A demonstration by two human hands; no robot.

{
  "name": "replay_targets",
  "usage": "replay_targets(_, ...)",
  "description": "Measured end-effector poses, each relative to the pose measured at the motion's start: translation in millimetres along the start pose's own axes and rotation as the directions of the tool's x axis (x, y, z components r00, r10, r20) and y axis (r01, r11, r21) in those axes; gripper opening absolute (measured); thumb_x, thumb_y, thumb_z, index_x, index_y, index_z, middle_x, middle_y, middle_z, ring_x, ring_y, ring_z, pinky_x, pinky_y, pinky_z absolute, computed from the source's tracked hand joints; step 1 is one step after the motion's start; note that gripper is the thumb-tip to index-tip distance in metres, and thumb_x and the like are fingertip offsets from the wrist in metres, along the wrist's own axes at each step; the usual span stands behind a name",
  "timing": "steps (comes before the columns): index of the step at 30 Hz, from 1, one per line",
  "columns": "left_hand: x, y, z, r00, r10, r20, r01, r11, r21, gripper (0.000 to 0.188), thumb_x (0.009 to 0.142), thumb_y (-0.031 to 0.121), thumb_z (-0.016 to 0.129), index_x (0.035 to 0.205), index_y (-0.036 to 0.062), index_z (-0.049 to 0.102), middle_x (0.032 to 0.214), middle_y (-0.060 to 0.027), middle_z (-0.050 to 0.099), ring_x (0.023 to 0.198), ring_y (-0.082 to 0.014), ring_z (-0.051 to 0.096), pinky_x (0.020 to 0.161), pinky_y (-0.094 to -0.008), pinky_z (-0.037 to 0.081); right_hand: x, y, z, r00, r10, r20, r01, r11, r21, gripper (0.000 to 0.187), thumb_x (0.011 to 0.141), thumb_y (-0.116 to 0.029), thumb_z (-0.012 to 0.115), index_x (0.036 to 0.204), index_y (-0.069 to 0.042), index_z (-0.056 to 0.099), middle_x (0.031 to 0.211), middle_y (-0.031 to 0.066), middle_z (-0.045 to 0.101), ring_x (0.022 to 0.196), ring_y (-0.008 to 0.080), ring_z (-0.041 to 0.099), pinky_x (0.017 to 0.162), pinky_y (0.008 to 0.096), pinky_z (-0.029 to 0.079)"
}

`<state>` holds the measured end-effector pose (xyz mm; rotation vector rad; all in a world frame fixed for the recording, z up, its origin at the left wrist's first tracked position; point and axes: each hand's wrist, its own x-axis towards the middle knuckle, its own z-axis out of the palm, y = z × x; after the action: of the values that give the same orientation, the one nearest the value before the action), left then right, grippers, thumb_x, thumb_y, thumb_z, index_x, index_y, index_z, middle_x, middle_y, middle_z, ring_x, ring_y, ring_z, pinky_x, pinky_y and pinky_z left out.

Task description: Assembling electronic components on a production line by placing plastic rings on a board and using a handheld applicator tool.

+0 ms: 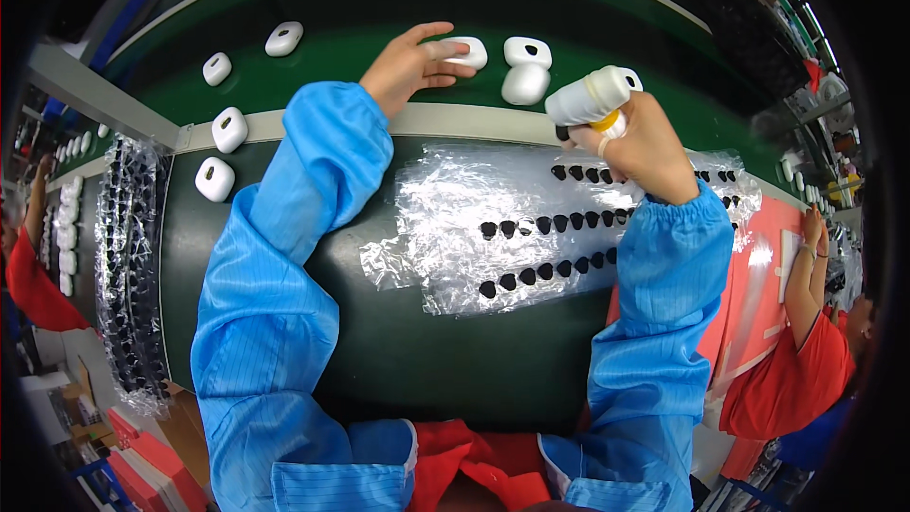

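Note:
My left hand [422, 64] reaches over the far green belt. Its fingers are spread across a white rounded case [472, 54], at least touching it. In my right hand [649, 154] is a white wrapped cylindrical tool [590, 98] with a yellow band; its exact kind I cannot make out. The tool is raised above the belt's near edge, and a finger curls beneath it. Between the hands, a white case with a black oval spot [527, 51] sits just behind a plain white one [524, 83]. Below lies a clear plastic sheet [445, 190] bearing rows of small black pieces [561, 223].
More white cases [216, 179] stand at the left, some on the belt [370, 0], some on the dark near table [408, 360]. A pale rail [512, 121] divides the two. Black-dotted plastic sheets [133, 265] hang at left. People in red [801, 370] work at both sides.

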<state>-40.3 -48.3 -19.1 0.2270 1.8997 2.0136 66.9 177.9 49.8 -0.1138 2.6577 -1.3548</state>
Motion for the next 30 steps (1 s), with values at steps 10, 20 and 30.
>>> replay_targets(10, 1.7, -4.4, 90.6, 0.809, 0.413, 0.418, -0.547, 0.269, 0.793, 0.022, 0.071, 0.024, 0.067, 0.067, 0.0045, 0.057, 0.088, -0.0053, 0.058, 0.080, -0.0231, 0.056, 0.064, -0.0339, 0.044, -23.6, 10.4, -64.8, 0.915, -0.112, -0.389, 0.141, 0.989, 0.049, 0.027, 0.074, -0.014, 0.062, 0.093, 0.004, 0.055, 0.068, 0.0023, 0.053, 0.039, 0.0045, 0.040, 0.033, 0.0189, 0.028)
replay_targets(20, 69.6, -27.7, 192.6, 0.824, 0.128, 0.553, -0.560, 0.032, 0.828, 0.055, 0.067, 0.039, 0.065, 0.109, 0.0057, 0.050, 0.104, -0.0133, 0.053, 0.093, -0.0294, 0.055, 0.077, -0.0380, 0.045, -32.4, 9.9, -66.6, 0.906, -0.140, -0.399, 0.195, 0.976, 0.098, 0.029, 0.072, -0.012, 0.064, 0.094, 0.004, 0.057, 0.066, 0.0048, 0.057, 0.043, 0.0055, 0.047, 0.037, 0.0200, 0.035)
replay_targets(30, -9.1, 10.0, 92.4, 0.783, -0.141, 0.606, 0.231, 0.970, -0.073, 0.063, 0.072, -0.003, 0.055, 0.128, 0.0045, 0.027, 0.116, -0.0134, 0.041, 0.104, -0.0242, 0.050, 0.092, -0.0356, 0.044, -18.8, 9.2, -43.7, 0.946, -0.151, -0.286, 0.198, 0.970, 0.143, 0.027, 0.072, -0.011, 0.064, 0.093, 0.004, 0.058, 0.067, 0.0043, 0.057, 0.041, 0.0056, 0.044, 0.036, 0.0196, 0.035)
